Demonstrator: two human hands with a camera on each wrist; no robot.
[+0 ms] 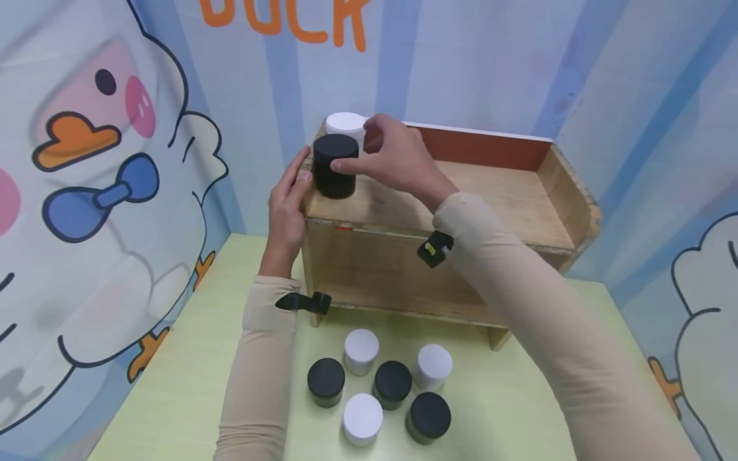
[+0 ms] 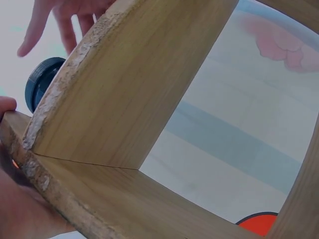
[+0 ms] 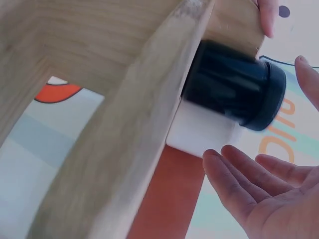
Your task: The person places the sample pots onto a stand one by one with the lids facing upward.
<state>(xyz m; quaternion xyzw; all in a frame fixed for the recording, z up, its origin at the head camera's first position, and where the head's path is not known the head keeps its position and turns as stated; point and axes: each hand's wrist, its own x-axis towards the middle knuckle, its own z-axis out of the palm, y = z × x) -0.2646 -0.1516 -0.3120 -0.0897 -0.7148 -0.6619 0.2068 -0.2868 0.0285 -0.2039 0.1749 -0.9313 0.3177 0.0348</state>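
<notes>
We saw the black cylindrical jar (image 1: 334, 171) standing upright on the top board of the wooden two-tier shelf (image 1: 490, 182), at its left end. A glossy white cylindrical jar (image 1: 346, 121) stood close behind it; we could not tell whether the two touched. The right hand (image 1: 403, 153) was beside both, its thumb and fingers spread well apart with nothing held; in the right wrist view we saw a gap between its thumb and the black jar. The left hand (image 1: 287, 214) gripped the shelf's left side, thumb over the inner edge and fingers outside.

On the pale green table (image 1: 179, 339) in front of the shelf, we counted three round black jars (image 1: 325, 378) and three round white jars (image 1: 362, 413), all upright and mingled. A reddish-brown back panel (image 1: 484, 149) edged the top board, before a blue-striped cartoon duck backdrop (image 1: 340, 77).
</notes>
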